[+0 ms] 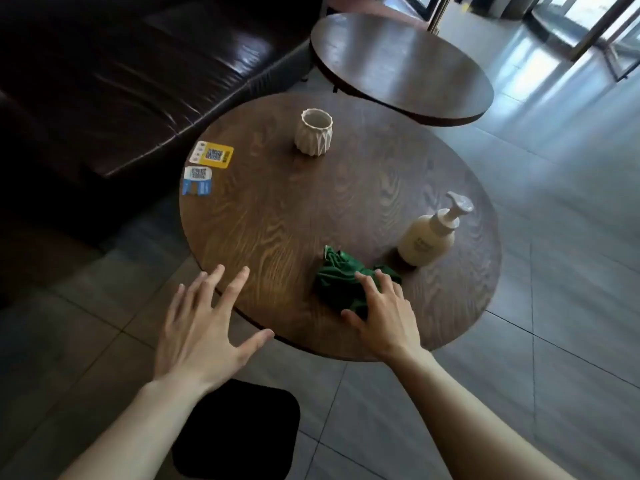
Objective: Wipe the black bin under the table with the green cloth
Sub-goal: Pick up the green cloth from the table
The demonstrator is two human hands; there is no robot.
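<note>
A crumpled green cloth (341, 280) lies near the front edge of the round wooden table (277, 216). My right hand (382, 313) lies over the cloth's near right part with spread, fairly straight fingers touching it. My left hand (204, 327) hovers with spread fingers over the table's front left edge and holds nothing. The black bin (249, 427) stands on the floor in front of the table, between my forearms; my left forearm covers part of it.
A cream pump bottle (427, 239) stands just right of the cloth. A white ribbed cup (314, 132) stands at the back. Two QR cards (206, 164) lie at the left edge. A second round table (398, 67) is behind; a dark leather sofa (121, 71) is on the left.
</note>
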